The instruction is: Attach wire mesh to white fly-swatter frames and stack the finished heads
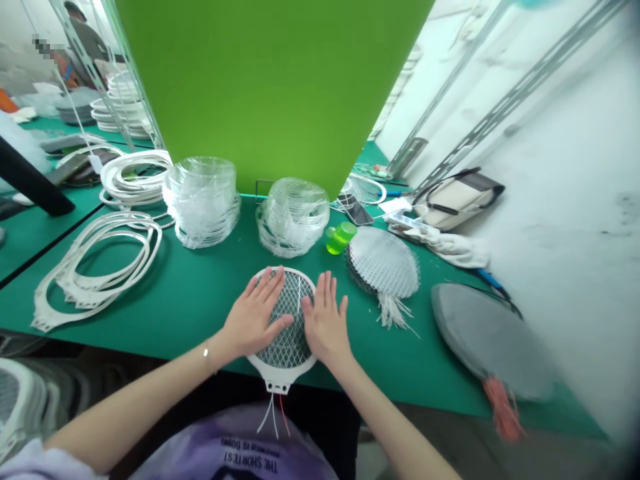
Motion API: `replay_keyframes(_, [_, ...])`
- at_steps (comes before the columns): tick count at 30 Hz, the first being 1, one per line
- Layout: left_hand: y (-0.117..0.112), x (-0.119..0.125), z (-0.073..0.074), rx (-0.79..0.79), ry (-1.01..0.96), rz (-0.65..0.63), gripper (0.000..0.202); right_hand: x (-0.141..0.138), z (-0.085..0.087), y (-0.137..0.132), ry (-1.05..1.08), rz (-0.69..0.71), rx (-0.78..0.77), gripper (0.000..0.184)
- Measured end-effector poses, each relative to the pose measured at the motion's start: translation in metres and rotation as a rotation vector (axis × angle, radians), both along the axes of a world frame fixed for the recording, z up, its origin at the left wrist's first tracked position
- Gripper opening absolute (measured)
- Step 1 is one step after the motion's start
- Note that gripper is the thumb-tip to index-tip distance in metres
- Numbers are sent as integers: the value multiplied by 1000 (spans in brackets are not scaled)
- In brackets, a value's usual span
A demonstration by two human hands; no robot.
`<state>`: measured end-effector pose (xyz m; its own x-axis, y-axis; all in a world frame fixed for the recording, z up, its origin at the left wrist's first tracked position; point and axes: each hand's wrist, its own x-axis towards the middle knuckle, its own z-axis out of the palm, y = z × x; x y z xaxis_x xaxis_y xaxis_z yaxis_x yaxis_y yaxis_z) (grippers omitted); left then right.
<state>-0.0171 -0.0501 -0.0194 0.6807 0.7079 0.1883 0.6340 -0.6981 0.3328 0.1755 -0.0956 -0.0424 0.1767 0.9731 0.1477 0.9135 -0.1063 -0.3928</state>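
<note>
A round white frame with a metal mesh [289,337] lies on the green table [200,293] at its front edge, with white and red wires hanging from its stub. My left hand [257,315] lies flat on the left half of the mesh, fingers stretched out. My right hand [325,319] presses flat on the frame's right rim, fingers together and straight. Neither hand grips anything.
Two stacks of clear plastic rings [203,199] [293,215] stand behind. White oval frames [95,267] lie at left. A green bottle [341,237], a pile of wired meshes [384,265] and grey mesh discs [487,337] lie at right. A green board [270,87] rises behind.
</note>
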Motion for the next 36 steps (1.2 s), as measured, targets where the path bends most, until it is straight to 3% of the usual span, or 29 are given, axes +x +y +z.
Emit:
replay_keyframes(3, [-27,0,-5,-15,61,-36,79,-9,-5,-15,14,5,-79,71])
replay_keyframes(7, [-33,-8,0,-41,62,46,76,-12,4,-26,57,-30,-20,74])
replay_keyframes(12, [-17,-28,-4,-246,-222,429,70,-4,7,-27,257,-138,-26,74])
replay_keyframes(16, [-20,-26,-9,-320,-397,478,55,-7,1,-21,456,-181,71,71])
replay_keyframes(20, [-47,-31,13,-348,-631,529,49,-26,15,-50,641,-270,273,53])
replay_keyframes(24, [-79,-54,34,-529,-935,438,41,-36,39,-94,785,-56,539,29])
replay_keyframes(28, [-95,-72,34,-697,-1140,313,36,-37,60,-112,705,98,694,27])
replay_keyframes(32, [-98,-77,45,-682,-1100,223,33,-44,62,-114,719,-8,863,21])
replay_keyframes(36, [-100,-71,78,-586,-925,80,37,-47,46,-119,728,-65,941,20])
